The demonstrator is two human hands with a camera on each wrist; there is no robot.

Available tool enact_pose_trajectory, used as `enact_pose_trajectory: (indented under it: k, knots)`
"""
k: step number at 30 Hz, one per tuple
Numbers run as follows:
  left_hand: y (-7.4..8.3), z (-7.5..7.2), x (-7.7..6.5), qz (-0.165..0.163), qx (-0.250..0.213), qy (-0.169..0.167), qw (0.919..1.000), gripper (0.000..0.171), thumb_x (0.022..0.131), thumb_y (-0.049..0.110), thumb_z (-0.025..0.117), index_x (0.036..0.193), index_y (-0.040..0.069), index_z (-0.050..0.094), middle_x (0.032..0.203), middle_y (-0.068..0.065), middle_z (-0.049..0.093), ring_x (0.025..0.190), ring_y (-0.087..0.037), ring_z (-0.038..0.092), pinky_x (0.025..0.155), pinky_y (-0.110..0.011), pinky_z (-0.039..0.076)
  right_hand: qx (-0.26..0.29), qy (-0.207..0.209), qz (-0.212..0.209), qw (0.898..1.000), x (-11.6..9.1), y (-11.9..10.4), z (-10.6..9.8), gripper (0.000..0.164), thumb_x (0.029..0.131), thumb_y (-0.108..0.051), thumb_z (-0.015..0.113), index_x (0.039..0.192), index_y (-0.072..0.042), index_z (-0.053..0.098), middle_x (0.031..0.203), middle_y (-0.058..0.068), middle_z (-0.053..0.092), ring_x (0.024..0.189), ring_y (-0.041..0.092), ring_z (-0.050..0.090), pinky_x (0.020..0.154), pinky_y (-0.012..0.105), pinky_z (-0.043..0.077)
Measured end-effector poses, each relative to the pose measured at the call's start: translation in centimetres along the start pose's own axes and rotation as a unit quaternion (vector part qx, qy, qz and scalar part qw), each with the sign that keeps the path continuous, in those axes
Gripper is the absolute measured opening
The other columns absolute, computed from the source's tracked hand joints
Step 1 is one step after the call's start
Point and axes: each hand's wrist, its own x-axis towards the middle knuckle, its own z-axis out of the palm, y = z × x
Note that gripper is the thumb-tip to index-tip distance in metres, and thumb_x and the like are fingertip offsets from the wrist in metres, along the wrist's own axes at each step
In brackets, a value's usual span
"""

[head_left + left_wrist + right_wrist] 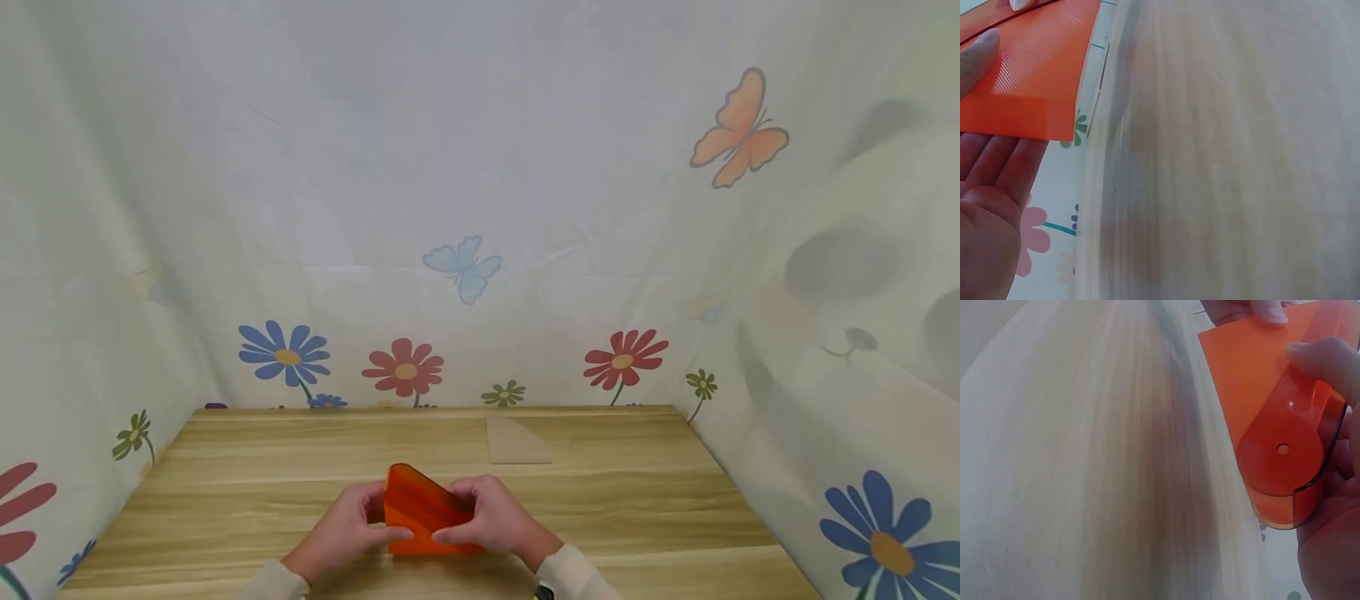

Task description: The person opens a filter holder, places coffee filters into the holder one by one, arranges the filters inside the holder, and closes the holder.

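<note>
Both hands hold a translucent orange plastic piece (411,515) upright above the front of the table. My left hand (347,527) grips its left side, the thumb on the near face and the fingers behind. On the right side, my right hand (501,518) pinches it with the thumb in front and fingers at the back. In the right wrist view a darker, rounded orange part (1266,456) with a small round hole overlaps a flat orange sheet (1229,369). What exactly the piece is cannot be told.
Toward the back of the wood-grain table (300,450) lies a flat beige wedge (513,443) with one curved edge. A pale curtain (337,167) printed with flowers and butterflies hangs behind the table and at both sides.
</note>
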Motion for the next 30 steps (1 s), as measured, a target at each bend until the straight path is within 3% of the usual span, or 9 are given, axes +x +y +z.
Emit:
enact_pose_trajectory:
  k: [10,22,30]
  knots:
    - [-0.9,0.0,-0.2,-0.023,0.012,-0.007,0.9996,0.058,0.083,0.040,0.085,0.131,0.013,0.065,0.120,-0.001,0.075,0.100,-0.014,0.072,0.089,-0.020,0.056,-0.039,-0.020,-0.009,0.999,0.3,0.8,0.4,0.027,0.083,-0.027,0.088,0.107,-0.020,0.078,0.089,-0.011,0.073,0.076,0.001,0.060,0.076,0.018,0.053]
    - [-0.8,-0.1,0.2,-0.029,0.046,-0.013,0.9984,0.055,0.084,0.035,0.085,0.130,0.014,0.065,0.118,0.000,0.075,0.097,-0.013,0.071,0.086,-0.019,0.056,-0.065,-0.034,0.014,0.997,0.9,1.1,0.2,0.025,0.082,-0.029,0.088,0.104,-0.023,0.077,0.086,-0.012,0.070,0.075,0.002,0.058,0.077,0.019,0.052]
    - [-0.9,-0.2,0.4,-0.028,0.042,-0.019,0.9986,0.054,0.084,0.034,0.085,0.130,0.016,0.065,0.118,0.000,0.075,0.096,-0.013,0.071,0.086,-0.018,0.057,-0.072,-0.035,0.003,0.997,0.9,0.8,0.1,0.026,0.083,-0.028,0.087,0.105,-0.021,0.076,0.086,-0.012,0.070,0.074,0.002,0.057,0.076,0.018,0.051]
